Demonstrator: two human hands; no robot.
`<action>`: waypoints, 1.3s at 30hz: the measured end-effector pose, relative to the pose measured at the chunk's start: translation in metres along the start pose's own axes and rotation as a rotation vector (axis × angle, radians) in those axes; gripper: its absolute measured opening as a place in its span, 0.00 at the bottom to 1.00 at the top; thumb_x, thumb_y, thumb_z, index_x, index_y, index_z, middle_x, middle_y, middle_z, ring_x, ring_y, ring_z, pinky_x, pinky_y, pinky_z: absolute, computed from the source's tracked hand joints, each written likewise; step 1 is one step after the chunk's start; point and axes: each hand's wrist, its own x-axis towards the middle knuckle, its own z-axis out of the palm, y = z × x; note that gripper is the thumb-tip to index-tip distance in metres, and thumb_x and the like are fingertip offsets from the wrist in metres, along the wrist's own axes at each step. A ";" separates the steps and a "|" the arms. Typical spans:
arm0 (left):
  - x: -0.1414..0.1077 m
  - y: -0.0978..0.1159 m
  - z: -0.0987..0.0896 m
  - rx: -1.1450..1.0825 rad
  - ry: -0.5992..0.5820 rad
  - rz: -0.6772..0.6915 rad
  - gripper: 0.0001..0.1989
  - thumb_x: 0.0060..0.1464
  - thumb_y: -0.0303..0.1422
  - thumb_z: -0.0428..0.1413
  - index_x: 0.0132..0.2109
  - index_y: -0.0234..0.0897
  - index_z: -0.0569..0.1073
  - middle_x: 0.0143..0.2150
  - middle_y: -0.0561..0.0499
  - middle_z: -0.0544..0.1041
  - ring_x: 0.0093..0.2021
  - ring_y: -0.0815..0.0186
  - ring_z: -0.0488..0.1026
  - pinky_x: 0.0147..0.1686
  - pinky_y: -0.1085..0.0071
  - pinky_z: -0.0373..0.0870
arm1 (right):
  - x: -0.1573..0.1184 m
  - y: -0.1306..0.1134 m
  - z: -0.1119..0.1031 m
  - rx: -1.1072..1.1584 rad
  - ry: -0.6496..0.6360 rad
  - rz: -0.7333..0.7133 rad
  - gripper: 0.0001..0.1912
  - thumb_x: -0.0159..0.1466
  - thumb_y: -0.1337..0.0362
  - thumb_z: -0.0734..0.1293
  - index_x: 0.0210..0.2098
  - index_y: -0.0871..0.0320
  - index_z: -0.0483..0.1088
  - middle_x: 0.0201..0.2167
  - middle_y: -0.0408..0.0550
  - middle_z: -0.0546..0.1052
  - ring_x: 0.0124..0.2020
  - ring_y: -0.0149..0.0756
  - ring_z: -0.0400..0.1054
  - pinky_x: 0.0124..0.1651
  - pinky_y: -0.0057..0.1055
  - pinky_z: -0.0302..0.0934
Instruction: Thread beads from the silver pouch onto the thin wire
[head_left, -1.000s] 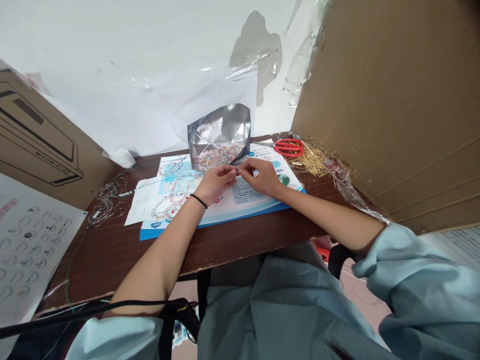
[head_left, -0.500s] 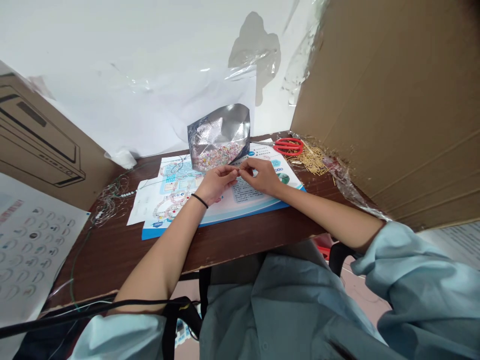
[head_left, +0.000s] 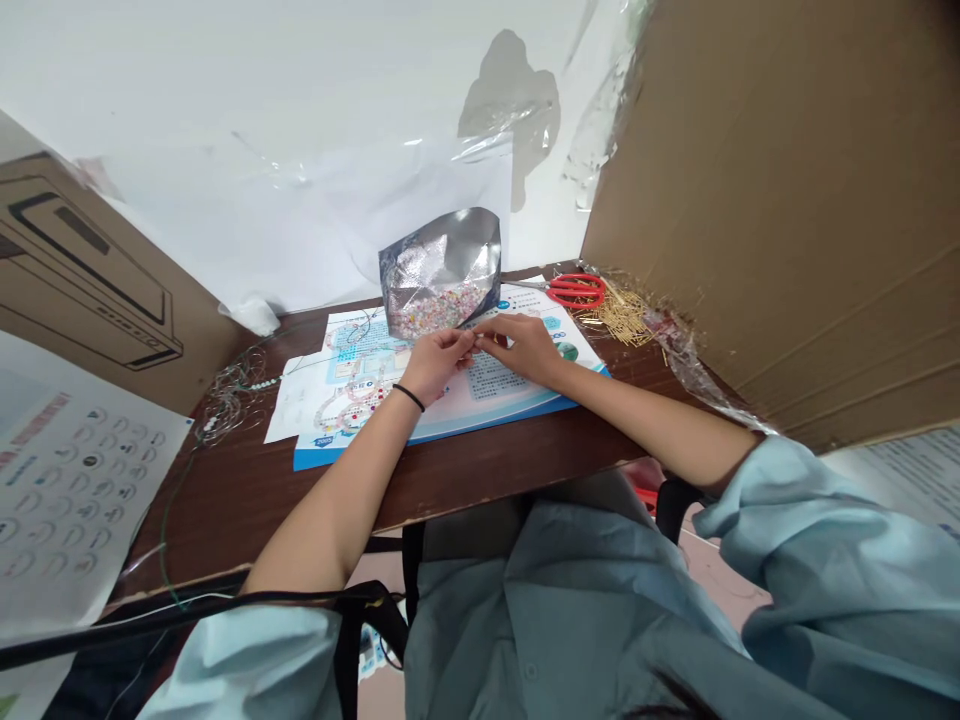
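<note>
From my end, I had both hands over the printed sheet (head_left: 517,402) on the bench (head_left: 487,465); the left hand (head_left: 435,370), a black band (head_left: 409,397) round its wrist, had thumb and forefinger pressed together; the right hand (head_left: 529,350) came in beside it with its fingers (head_left: 491,336) closed in a pinch, the tips of both nearly meeting; what lay between them was too small for me to tell. The silver bag (head_left: 476,235) stood open just behind the left hand, beads (head_left: 439,310) heaped in its bottom; the red-handled scissors (head_left: 577,291) lay to its right, next to a pile of gold sticks (head_left: 626,315); well off to the left, tangled thread (head_left: 232,390) lay on the bench.
</note>
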 end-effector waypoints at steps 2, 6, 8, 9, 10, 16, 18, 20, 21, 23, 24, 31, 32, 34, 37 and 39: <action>-0.001 -0.001 0.002 0.057 0.025 0.055 0.16 0.47 0.41 0.68 0.28 0.34 0.75 0.26 0.53 0.73 0.27 0.74 0.66 0.31 0.75 0.68 | 0.000 -0.002 -0.002 0.031 -0.004 -0.002 0.06 0.65 0.65 0.67 0.37 0.53 0.78 0.31 0.43 0.79 0.29 0.31 0.67 0.40 0.31 0.61; -0.002 0.005 0.005 0.051 0.084 0.156 0.15 0.51 0.41 0.65 0.29 0.36 0.71 0.27 0.54 0.70 0.30 0.72 0.67 0.31 0.76 0.70 | 0.003 -0.002 -0.005 0.041 0.030 0.019 0.07 0.66 0.64 0.65 0.36 0.54 0.77 0.31 0.43 0.79 0.29 0.31 0.66 0.39 0.30 0.60; -0.003 0.011 0.004 -0.058 0.123 0.203 0.15 0.54 0.39 0.64 0.28 0.37 0.68 0.29 0.53 0.70 0.33 0.72 0.67 0.36 0.73 0.73 | 0.005 0.004 -0.006 0.014 0.044 0.049 0.07 0.65 0.65 0.65 0.35 0.54 0.76 0.31 0.43 0.79 0.28 0.32 0.66 0.37 0.31 0.59; -0.004 0.015 0.003 -0.129 0.132 0.227 0.15 0.55 0.39 0.63 0.28 0.38 0.67 0.32 0.53 0.71 0.34 0.72 0.68 0.40 0.71 0.74 | 0.006 0.009 -0.005 -0.006 0.054 0.065 0.06 0.65 0.65 0.65 0.35 0.55 0.75 0.31 0.43 0.79 0.28 0.32 0.65 0.37 0.31 0.58; -0.005 0.019 0.001 -0.196 0.135 0.249 0.15 0.55 0.38 0.62 0.28 0.38 0.66 0.34 0.53 0.72 0.36 0.72 0.69 0.44 0.69 0.75 | 0.007 0.014 -0.005 -0.031 0.064 0.081 0.06 0.64 0.66 0.65 0.35 0.55 0.75 0.31 0.43 0.78 0.28 0.32 0.65 0.37 0.31 0.57; -0.013 0.037 -0.007 -0.373 0.036 0.194 0.15 0.58 0.36 0.61 0.28 0.40 0.64 0.23 0.58 0.64 0.28 0.74 0.65 0.48 0.70 0.75 | 0.011 0.033 -0.009 -0.227 0.049 0.215 0.05 0.63 0.71 0.65 0.32 0.56 0.72 0.32 0.46 0.78 0.31 0.35 0.64 0.34 0.31 0.51; -0.015 0.038 -0.009 -0.393 -0.079 0.109 0.13 0.58 0.35 0.61 0.29 0.39 0.66 0.18 0.60 0.56 0.22 0.76 0.58 0.39 0.75 0.76 | 0.012 0.029 -0.016 -0.330 0.030 0.259 0.07 0.65 0.71 0.63 0.35 0.56 0.72 0.36 0.48 0.78 0.32 0.36 0.65 0.33 0.32 0.49; -0.018 0.037 -0.011 -0.366 -0.248 0.003 0.12 0.57 0.36 0.63 0.30 0.38 0.69 0.17 0.62 0.51 0.19 0.76 0.54 0.29 0.79 0.73 | 0.012 0.025 -0.024 -0.428 0.001 0.295 0.10 0.67 0.70 0.61 0.39 0.56 0.73 0.41 0.50 0.79 0.34 0.38 0.65 0.32 0.32 0.48; -0.019 0.037 -0.012 -0.339 -0.347 -0.045 0.13 0.55 0.37 0.64 0.30 0.37 0.69 0.17 0.62 0.51 0.19 0.76 0.54 0.23 0.80 0.70 | 0.013 0.023 -0.027 -0.467 -0.013 0.312 0.11 0.68 0.69 0.60 0.41 0.56 0.74 0.43 0.51 0.78 0.35 0.38 0.65 0.32 0.33 0.47; -0.022 0.035 -0.015 -0.265 -0.555 -0.128 0.16 0.50 0.40 0.68 0.30 0.36 0.70 0.16 0.61 0.52 0.18 0.76 0.54 0.16 0.82 0.64 | 0.013 0.022 -0.032 -0.527 -0.035 0.344 0.12 0.69 0.68 0.59 0.44 0.57 0.74 0.46 0.54 0.78 0.36 0.40 0.66 0.33 0.34 0.48; -0.023 0.034 -0.016 -0.222 -0.646 -0.162 0.18 0.48 0.41 0.69 0.30 0.36 0.70 0.17 0.61 0.54 0.18 0.76 0.54 0.14 0.82 0.63 | 0.013 0.024 -0.033 -0.552 -0.047 0.354 0.13 0.69 0.68 0.59 0.45 0.58 0.74 0.47 0.55 0.77 0.37 0.41 0.66 0.34 0.34 0.50; -0.020 0.020 -0.004 -0.008 -0.426 0.010 0.19 0.48 0.44 0.68 0.33 0.34 0.72 0.35 0.49 0.76 0.33 0.71 0.71 0.31 0.72 0.78 | 0.013 0.032 -0.029 -0.563 -0.051 0.222 0.14 0.68 0.69 0.60 0.48 0.60 0.75 0.50 0.61 0.76 0.53 0.53 0.64 0.49 0.44 0.58; -0.016 0.017 -0.002 0.040 -0.284 0.079 0.17 0.50 0.43 0.67 0.33 0.34 0.73 0.36 0.49 0.77 0.36 0.69 0.73 0.37 0.70 0.78 | 0.013 0.030 -0.027 -0.485 -0.020 0.178 0.15 0.69 0.68 0.59 0.51 0.59 0.74 0.50 0.60 0.76 0.52 0.52 0.65 0.50 0.44 0.58; -0.008 0.009 0.000 0.157 -0.027 0.195 0.13 0.52 0.40 0.64 0.32 0.33 0.76 0.34 0.49 0.77 0.38 0.69 0.73 0.43 0.69 0.76 | 0.013 0.023 -0.019 -0.269 -0.015 0.080 0.17 0.71 0.64 0.58 0.55 0.57 0.71 0.46 0.55 0.78 0.48 0.46 0.68 0.50 0.42 0.60; 0.001 0.001 0.000 0.264 0.125 0.244 0.10 0.53 0.38 0.63 0.32 0.34 0.78 0.30 0.51 0.77 0.34 0.69 0.72 0.42 0.70 0.72 | 0.010 0.012 -0.006 -0.014 -0.125 -0.061 0.17 0.69 0.62 0.63 0.56 0.55 0.69 0.40 0.49 0.79 0.42 0.40 0.71 0.48 0.37 0.62; 0.002 -0.001 0.000 0.296 0.122 0.221 0.11 0.53 0.38 0.62 0.30 0.34 0.78 0.28 0.52 0.76 0.31 0.69 0.71 0.39 0.71 0.71 | 0.007 0.008 0.002 0.017 -0.155 -0.120 0.15 0.67 0.62 0.66 0.53 0.56 0.70 0.38 0.48 0.80 0.41 0.39 0.72 0.47 0.36 0.61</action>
